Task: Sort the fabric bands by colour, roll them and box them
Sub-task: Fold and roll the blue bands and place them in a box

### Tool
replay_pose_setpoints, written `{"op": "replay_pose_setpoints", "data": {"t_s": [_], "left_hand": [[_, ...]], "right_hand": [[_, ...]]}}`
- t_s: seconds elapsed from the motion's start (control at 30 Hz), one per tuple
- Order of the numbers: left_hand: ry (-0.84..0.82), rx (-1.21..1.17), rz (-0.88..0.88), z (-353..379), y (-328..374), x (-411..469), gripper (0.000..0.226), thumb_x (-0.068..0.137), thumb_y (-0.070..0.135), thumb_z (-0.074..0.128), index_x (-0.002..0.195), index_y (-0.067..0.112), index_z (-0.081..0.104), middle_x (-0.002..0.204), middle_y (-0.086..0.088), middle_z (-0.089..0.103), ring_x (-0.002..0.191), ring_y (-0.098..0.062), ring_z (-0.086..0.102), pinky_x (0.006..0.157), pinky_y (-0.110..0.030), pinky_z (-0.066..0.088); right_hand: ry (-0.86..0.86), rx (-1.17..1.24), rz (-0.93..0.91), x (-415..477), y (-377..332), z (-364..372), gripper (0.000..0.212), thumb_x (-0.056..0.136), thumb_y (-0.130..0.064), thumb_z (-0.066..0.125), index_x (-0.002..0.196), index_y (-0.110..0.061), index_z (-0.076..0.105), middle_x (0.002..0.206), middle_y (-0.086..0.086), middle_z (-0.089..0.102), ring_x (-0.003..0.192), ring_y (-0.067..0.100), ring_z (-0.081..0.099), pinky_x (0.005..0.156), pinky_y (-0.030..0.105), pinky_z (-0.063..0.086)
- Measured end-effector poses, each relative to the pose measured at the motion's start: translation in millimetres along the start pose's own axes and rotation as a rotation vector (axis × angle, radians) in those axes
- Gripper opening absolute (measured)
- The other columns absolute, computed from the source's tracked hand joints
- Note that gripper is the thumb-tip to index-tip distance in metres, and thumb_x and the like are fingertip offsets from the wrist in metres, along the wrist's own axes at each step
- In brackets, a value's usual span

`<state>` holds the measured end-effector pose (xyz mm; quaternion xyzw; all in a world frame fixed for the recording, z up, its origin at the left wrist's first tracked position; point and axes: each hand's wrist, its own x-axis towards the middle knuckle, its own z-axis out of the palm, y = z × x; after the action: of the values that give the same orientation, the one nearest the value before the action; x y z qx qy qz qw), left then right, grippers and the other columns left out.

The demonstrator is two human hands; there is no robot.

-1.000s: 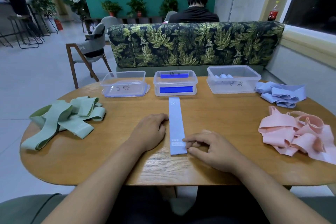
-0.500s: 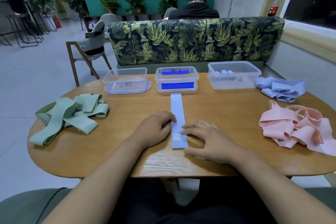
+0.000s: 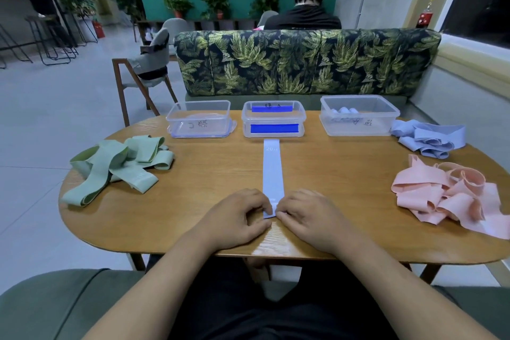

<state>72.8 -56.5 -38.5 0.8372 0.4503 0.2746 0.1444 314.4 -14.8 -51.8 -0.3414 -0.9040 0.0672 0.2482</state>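
Observation:
A pale blue fabric band [image 3: 272,168] lies flat and straight down the middle of the wooden table [image 3: 215,174]. My left hand [image 3: 234,217] and my right hand [image 3: 310,215] meet at its near end, and the fingertips of both pinch that end, which is slightly lifted. Three clear plastic boxes stand at the far edge: a left box [image 3: 199,119], a middle box with blue labels [image 3: 273,119], and a right box [image 3: 358,116] holding a few rolled pale blue bands [image 3: 343,111].
A heap of green bands [image 3: 116,165] lies at the left. Loose pale blue bands [image 3: 429,138] and a pink heap [image 3: 452,196] lie at the right. A leaf-patterned sofa back [image 3: 303,61] stands behind the table, with a seated person beyond it.
Both hands have drawn together at the band's near end; they lay beside and on it before, and now their fingertips pinch the end. The view has shifted slightly.

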Motion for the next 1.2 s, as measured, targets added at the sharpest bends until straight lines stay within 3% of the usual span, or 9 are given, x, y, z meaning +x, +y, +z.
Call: {"op": "replay_pose_setpoints", "data": {"t_s": [0.27, 0.4, 0.9, 1.2], "left_hand": [[0.020, -0.011, 0.006, -3, 7, -4, 0.009, 0.095, 0.027, 0.071, 0.103, 0.027, 0.072, 0.098, 0.013, 0.068, 0.097, -0.008, 0.062, 0.091, -0.035, 0.051], [0.019, -0.017, 0.011, -2, 10, -8, 0.009, 0.095, 0.027, 0.072, 0.104, 0.027, 0.071, 0.097, 0.016, 0.067, 0.097, -0.005, 0.061, 0.090, -0.032, 0.050], [0.016, -0.064, -0.059, -3, 8, -4, 0.032, 0.090, 0.038, 0.078, 0.117, 0.032, 0.064, 0.132, 0.020, 0.057, 0.125, -0.006, 0.059, 0.106, -0.036, 0.048], [-0.002, -0.057, -0.080, -3, 8, -4, 0.034, 0.089, 0.040, 0.079, 0.118, 0.031, 0.064, 0.132, 0.021, 0.058, 0.124, -0.003, 0.059, 0.106, -0.034, 0.048]], "right_hand": [[0.033, 0.024, -0.025, -9, -4, -4, 0.016, 0.103, -0.044, 0.060, 0.099, -0.034, 0.072, 0.102, -0.024, 0.067, 0.097, 0.002, 0.059, 0.085, 0.030, 0.045], [0.020, 0.103, -0.008, -17, -3, -6, 0.012, 0.096, -0.040, 0.069, 0.104, -0.031, 0.072, 0.104, -0.022, 0.068, 0.100, 0.006, 0.060, 0.088, 0.036, 0.051], [0.051, 0.173, 0.018, -19, -9, -11, 0.016, 0.091, -0.037, 0.076, 0.105, -0.028, 0.075, 0.106, -0.016, 0.071, 0.105, 0.005, 0.063, 0.092, 0.030, 0.051], [0.047, 0.183, 0.013, -19, -9, -11, 0.016, 0.092, -0.036, 0.075, 0.106, -0.028, 0.075, 0.105, -0.018, 0.071, 0.104, 0.001, 0.062, 0.092, 0.028, 0.050]]}}
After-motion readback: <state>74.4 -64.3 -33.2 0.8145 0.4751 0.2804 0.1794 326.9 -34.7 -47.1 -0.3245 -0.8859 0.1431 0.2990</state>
